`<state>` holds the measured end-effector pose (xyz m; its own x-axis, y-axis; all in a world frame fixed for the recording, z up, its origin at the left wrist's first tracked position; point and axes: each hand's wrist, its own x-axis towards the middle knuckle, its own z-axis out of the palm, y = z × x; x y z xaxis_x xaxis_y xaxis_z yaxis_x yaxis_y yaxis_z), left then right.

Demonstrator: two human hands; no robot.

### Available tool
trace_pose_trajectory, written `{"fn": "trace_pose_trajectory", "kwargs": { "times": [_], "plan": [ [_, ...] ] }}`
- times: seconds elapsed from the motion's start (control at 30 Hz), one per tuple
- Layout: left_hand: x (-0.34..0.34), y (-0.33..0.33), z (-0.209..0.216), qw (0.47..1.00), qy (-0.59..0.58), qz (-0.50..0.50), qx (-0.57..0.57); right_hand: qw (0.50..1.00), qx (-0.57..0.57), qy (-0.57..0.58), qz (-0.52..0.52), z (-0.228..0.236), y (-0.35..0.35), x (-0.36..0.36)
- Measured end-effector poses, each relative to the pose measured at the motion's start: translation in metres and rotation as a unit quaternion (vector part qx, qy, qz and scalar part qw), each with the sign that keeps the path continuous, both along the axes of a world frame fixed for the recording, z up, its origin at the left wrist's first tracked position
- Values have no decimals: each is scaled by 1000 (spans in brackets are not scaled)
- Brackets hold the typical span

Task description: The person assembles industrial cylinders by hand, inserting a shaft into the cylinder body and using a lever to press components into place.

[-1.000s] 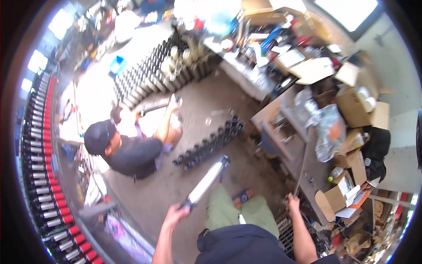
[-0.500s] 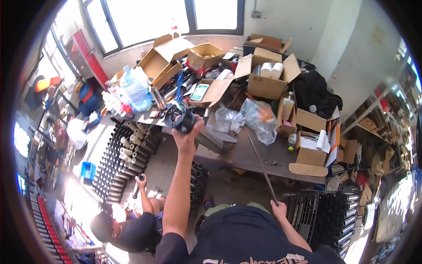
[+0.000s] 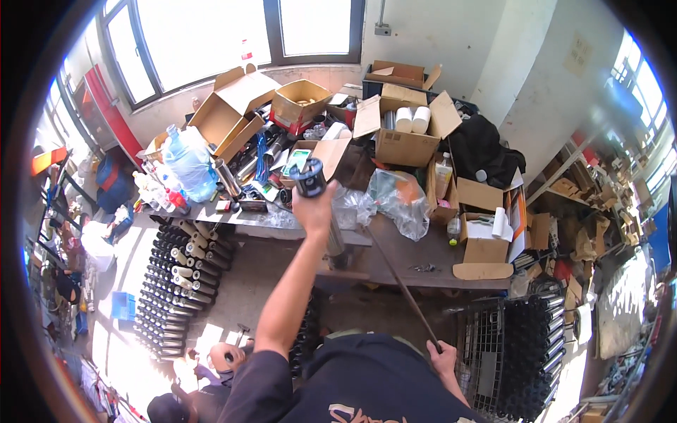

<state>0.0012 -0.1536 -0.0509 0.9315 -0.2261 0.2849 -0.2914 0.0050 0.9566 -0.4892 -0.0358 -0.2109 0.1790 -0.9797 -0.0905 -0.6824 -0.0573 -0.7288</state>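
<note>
My left hand [image 3: 314,211] is raised over the near edge of the workbench, its fingers wrapped round a metal cylinder [image 3: 336,247] just below the black cap [image 3: 309,178] on its upper end. The cylinder stands nearly upright, its lower end close to the bench. Lower right, my right hand [image 3: 443,358] grips the near end of a long thin metal rod [image 3: 402,283]. The rod slants up and left across the bench edge, its far tip near the cylinder and a clear plastic bag [image 3: 398,204]. Whether tip and cylinder touch, I cannot tell.
Open cardboard boxes [image 3: 407,146] and a large clear plastic jug [image 3: 189,166] crowd the workbench [image 3: 395,243]. Rows of black-ended cylinders [image 3: 173,292] stand left on the floor. More fill a wire cage [image 3: 486,345] at right. A co-worker [image 3: 201,398] crouches lower left.
The cylinder has turned more upright in my left hand. The rod's tip has come left, closer to it. At lower left the co-worker's raised arm has dropped. My view has shifted.
</note>
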Motion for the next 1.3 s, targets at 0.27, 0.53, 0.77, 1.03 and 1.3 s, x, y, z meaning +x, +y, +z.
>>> {"fn": "trace_pose_trajectory", "kwargs": {
  "times": [0.27,0.53,0.77,1.03,1.3],
  "plan": [
    [-50,47,-32,975,6,-186,-121,997,2,-37,63,62,-21,29],
    [-12,54,-5,934,11,-358,4,923,-319,131,174,138,-166,5],
    [-10,55,-13,947,5,-321,-10,930,-231,178,225,236,-156,160],
    [-32,63,-46,997,-9,-40,-72,558,-393,116,721,318,-67,181],
    [-122,-22,-44,896,298,-225,-240,285,-391,6,875,226,93,399]
  ]
}}
